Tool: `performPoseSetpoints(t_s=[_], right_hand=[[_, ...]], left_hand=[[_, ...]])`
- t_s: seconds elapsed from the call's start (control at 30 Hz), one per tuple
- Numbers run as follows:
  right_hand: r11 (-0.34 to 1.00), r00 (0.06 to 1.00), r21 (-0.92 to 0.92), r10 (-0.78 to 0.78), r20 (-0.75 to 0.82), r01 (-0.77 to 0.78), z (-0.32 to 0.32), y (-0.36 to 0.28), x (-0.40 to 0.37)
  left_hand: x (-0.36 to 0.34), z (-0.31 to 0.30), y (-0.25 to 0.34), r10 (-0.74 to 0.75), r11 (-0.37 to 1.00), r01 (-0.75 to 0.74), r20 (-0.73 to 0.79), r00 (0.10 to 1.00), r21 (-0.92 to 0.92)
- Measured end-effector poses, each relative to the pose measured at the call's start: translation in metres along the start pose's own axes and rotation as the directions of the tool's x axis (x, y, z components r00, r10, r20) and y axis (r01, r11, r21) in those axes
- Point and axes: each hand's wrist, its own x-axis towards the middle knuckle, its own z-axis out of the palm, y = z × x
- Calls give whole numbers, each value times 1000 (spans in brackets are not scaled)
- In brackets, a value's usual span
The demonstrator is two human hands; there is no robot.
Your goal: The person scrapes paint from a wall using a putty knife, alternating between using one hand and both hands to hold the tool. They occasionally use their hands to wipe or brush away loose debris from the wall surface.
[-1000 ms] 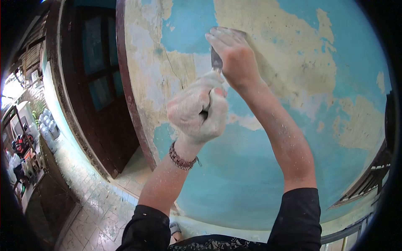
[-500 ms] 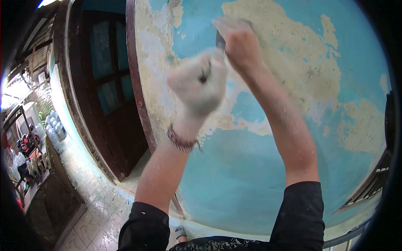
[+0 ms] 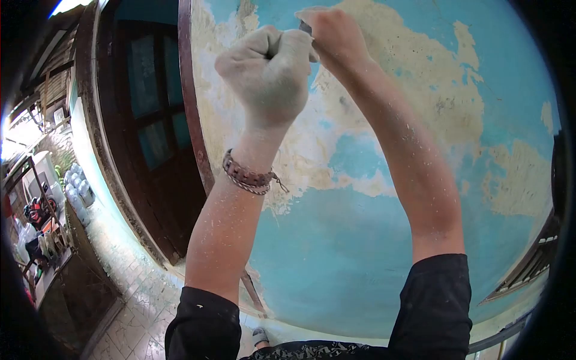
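Observation:
My left hand (image 3: 267, 78), coated in pale dust, is closed in a fist in front of the wall's upper left part; what it holds, if anything, is hidden. Up beside it, my right hand (image 3: 333, 33) is closed round a dark flat tool (image 3: 305, 27), of which only a small part shows between the hands. Behind both is a blue wall (image 3: 336, 240), its paint peeled off in large beige patches (image 3: 414, 66). White flakes dot both forearms.
A dark wooden door (image 3: 159, 138) with a brown frame stands to the left. Farther left are a cluttered bench (image 3: 54, 270) and plastic bottles (image 3: 78, 186) on a tiled floor (image 3: 141, 312). A dark railing (image 3: 504, 339) runs along the lower right.
Both hands have moved up and to the left. The dark tool shows less than before, and the left hand now covers more of the space beside the right one.

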Motion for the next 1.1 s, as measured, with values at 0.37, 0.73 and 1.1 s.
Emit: performPoseSetpoints(t_s=[0.37,0.73,1.1], right_hand=[[999,986,-9,-37,-162,36,13,-36,-103],[998,998,5,-60,-2,60,2,-53,-158],[936,944,259,160,288,-238,-24,-132,-332]], left_hand=[[-85,-28,47,7,971,-43,154,988,235],[-147,-28,62,-108,979,84,120,987,187],[-302,-55,149,-999,-9,997,41,-12,80]])
